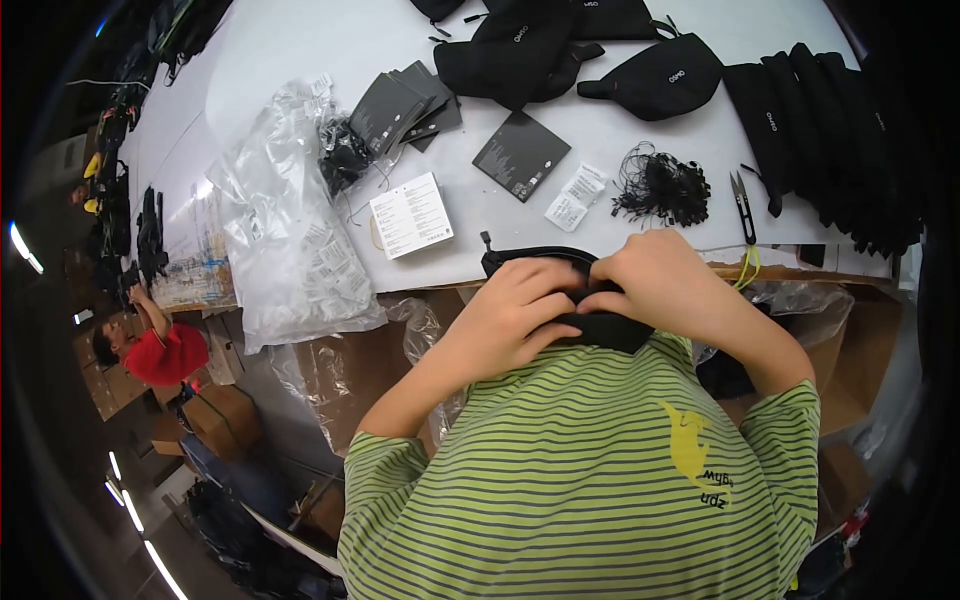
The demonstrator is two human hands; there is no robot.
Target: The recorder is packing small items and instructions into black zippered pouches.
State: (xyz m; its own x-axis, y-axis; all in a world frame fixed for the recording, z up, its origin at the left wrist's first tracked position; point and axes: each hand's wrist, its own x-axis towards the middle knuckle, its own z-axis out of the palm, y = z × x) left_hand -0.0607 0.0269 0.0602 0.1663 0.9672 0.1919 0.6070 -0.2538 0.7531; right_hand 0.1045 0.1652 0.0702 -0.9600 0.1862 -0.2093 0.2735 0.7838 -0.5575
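Against my body at the table's front edge is a black fabric waist bag [622,331] with a zip pull at its far left corner. My left hand [522,308] grips its left side with bent fingers, some of them blurred. My right hand [648,278] pinches at the bag's opening, with thumb and fingers close together. Whatever lies between the fingertips is hidden. Beyond the hands are a white label sheet [577,197], a dark printed card [521,155] and a tangled heap of black tag strings [662,187]. Black-bladed thread snips [743,209] with a yellow cord lie to the right.
More black waist bags [655,78] lie at the back, and a row of them [815,140] sits at the right. Left stand a clear plastic bag [290,230] of labels, stacked dark cards [395,108] and a white card [411,216]. A person in red [165,353] is far left.
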